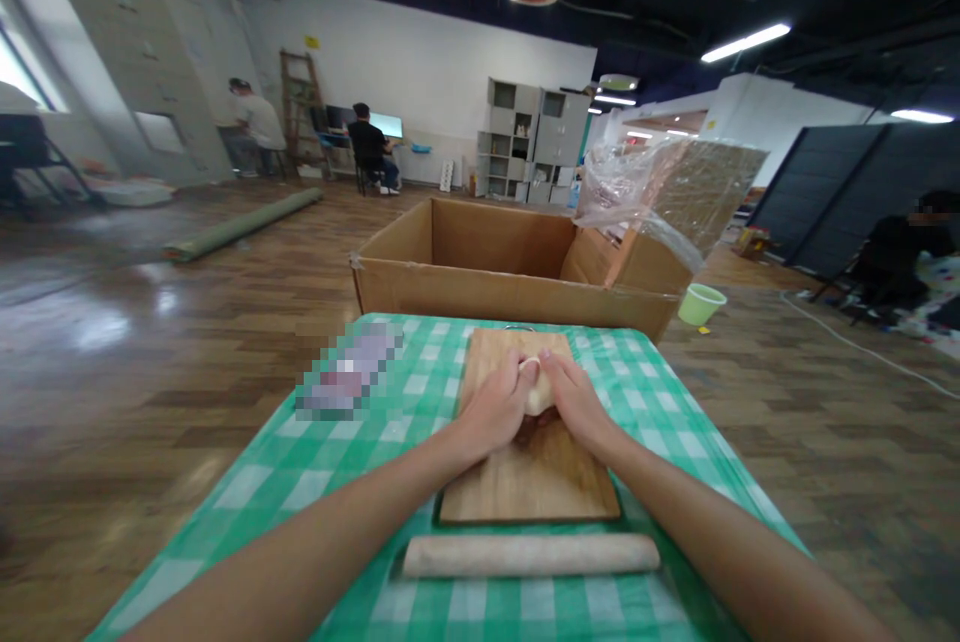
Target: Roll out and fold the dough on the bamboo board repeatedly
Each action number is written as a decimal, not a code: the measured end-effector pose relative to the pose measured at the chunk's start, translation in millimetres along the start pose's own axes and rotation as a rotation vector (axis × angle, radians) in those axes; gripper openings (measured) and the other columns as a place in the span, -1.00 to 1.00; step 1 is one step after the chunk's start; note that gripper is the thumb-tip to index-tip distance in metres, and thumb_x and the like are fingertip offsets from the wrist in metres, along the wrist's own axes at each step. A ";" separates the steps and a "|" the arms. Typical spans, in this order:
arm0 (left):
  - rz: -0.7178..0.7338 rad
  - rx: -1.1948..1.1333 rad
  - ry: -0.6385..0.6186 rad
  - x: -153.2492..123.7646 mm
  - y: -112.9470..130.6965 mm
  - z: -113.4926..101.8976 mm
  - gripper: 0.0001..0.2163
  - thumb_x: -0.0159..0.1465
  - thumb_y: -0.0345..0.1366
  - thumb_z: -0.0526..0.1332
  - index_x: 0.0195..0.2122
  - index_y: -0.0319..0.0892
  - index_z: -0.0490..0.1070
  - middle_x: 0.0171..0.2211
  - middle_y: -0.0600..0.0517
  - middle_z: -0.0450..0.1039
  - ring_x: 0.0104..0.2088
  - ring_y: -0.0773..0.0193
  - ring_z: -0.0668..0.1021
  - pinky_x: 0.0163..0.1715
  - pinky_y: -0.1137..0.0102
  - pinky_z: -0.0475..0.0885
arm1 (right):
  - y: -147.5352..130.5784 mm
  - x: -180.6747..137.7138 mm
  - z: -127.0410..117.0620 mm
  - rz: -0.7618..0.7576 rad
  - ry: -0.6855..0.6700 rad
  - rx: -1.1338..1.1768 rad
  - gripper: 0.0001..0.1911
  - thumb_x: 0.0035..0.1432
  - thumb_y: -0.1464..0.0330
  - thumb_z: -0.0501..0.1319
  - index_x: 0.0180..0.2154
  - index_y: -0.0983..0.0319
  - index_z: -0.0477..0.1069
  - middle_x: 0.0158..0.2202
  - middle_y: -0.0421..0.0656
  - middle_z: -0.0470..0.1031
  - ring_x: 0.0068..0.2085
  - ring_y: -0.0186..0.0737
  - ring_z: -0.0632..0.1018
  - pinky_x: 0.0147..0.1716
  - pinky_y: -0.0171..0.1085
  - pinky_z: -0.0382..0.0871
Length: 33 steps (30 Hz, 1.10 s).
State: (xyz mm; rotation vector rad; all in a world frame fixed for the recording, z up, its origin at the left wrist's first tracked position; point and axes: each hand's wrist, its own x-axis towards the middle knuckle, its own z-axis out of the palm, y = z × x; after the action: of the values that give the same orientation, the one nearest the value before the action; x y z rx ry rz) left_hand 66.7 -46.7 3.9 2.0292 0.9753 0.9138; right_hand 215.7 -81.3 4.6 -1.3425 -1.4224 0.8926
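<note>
A pale lump of dough [537, 396] rests on the upper half of a wooden cutting board [525, 492]. My left hand [498, 400] wraps its left side, and my right hand [573, 392] closes round its right side. Between the two hands only part of the dough shows; the fingertips are partly hidden. A dark damp-looking patch marks the board just below the dough. Across the near side of the board, apart from it, lies a pale rolling pin [531, 555] on the green checked tablecloth [405, 612].
A blurred-out flat item [351, 372] lies on the table's far left. Beyond the far edge stands a large open cardboard box [465, 287] with plastic-wrapped material [675, 182]. A light green bucket [702, 305] is on the floor at right. Several people sit farther off.
</note>
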 end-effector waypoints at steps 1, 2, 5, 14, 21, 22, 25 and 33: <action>-0.021 -0.008 0.054 1.1 -0.8 1.8 -0.59 0.51 0.05 -0.19 -0.19 -0.08 0.29 -0.32 0.02 0.48 -0.29 0.13 0.56 -0.20 0.20 0.43 | -1.2 1.7 4.1 0.069 -0.037 0.062 -0.42 0.36 -0.19 -0.04 -0.24 0.14 0.41 -0.48 -0.18 0.52 -0.52 -0.17 0.51 -0.56 -0.24 0.33; -0.033 -0.004 0.100 2.1 -2.1 3.0 -0.60 0.52 0.02 -0.21 -0.21 -0.08 0.29 -0.34 0.02 0.47 -0.31 0.14 0.54 -0.22 0.20 0.42 | -2.0 3.3 8.1 0.120 -0.063 0.094 -0.41 0.34 -0.21 -0.03 -0.22 0.14 0.41 -0.52 -0.20 0.49 -0.58 -0.19 0.48 -0.62 -0.25 0.30; -0.023 0.047 0.192 4.2 -6.8 4.0 -0.64 0.52 -0.06 -0.17 -0.25 -0.08 0.31 -0.33 0.01 0.46 -0.29 0.14 0.53 -0.20 0.20 0.40 | -1.7 6.7 16.5 0.084 -0.021 0.014 -0.40 0.32 -0.22 0.01 -0.28 0.15 0.44 -0.57 -0.23 0.43 -0.59 -0.23 0.43 -0.62 -0.27 0.26; -0.039 -0.098 0.274 4.9 0.6 3.2 -0.59 0.50 0.06 -0.11 -0.27 -0.10 0.33 -0.37 0.03 0.48 -0.36 0.21 0.54 -0.32 0.29 0.46 | -6.4 -2.7 10.3 -0.212 0.202 -0.206 -0.52 0.43 -0.02 0.00 -0.41 0.14 0.31 -0.44 -0.18 0.44 -0.39 -0.19 0.43 -0.38 -0.23 0.28; -0.257 -0.367 0.088 -1.7 0.6 17.4 -0.46 0.45 0.21 -0.16 -0.14 -0.09 0.41 -0.49 0.05 0.49 -0.55 0.18 0.56 -0.54 0.28 0.50 | -13.9 -4.8 7.5 -0.233 0.179 -0.229 -0.60 0.47 0.06 -0.03 -0.34 0.14 0.32 -0.36 -0.19 0.46 -0.32 -0.19 0.46 -0.29 -0.22 0.33; -0.211 -0.291 0.136 -1.6 0.4 18.0 -0.49 0.47 0.16 -0.15 -0.17 -0.10 0.43 -0.43 0.01 0.53 -0.45 0.16 0.60 -0.42 0.25 0.54 | -13.3 -3.3 7.4 -0.228 0.160 -0.242 -0.59 0.46 0.07 -0.02 -0.37 0.14 0.30 -0.38 -0.20 0.45 -0.32 -0.18 0.46 -0.27 -0.22 0.33; -0.076 -0.083 0.212 0.8 -0.8 17.2 -0.54 0.51 -0.01 -0.13 -0.18 -0.14 0.48 -0.19 -0.08 0.60 -0.15 0.09 0.62 -0.04 0.14 0.52 | -13.0 -0.1 6.6 -0.207 0.131 -0.260 -0.55 0.45 0.05 -0.02 -0.41 0.14 0.32 -0.39 -0.17 0.47 -0.30 -0.15 0.48 -0.26 -0.19 0.32; -0.054 0.103 0.253 3.9 4.5 8.3 -0.53 0.51 -0.09 -0.14 -0.29 -0.16 0.49 -0.28 -0.10 0.60 -0.21 0.05 0.62 -0.09 0.15 0.48 | -16.0 -3.4 3.4 -0.067 -0.023 -0.098 -0.40 0.39 -0.14 -0.01 -0.36 0.15 0.50 -0.54 -0.15 0.46 -0.50 -0.17 0.48 -0.58 -0.26 0.24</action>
State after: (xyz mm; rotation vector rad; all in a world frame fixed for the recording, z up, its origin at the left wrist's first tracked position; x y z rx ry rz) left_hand 76.8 -47.9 4.4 1.9931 1.2298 1.1311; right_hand 207.6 -86.4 18.3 -1.3527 -1.5368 0.8061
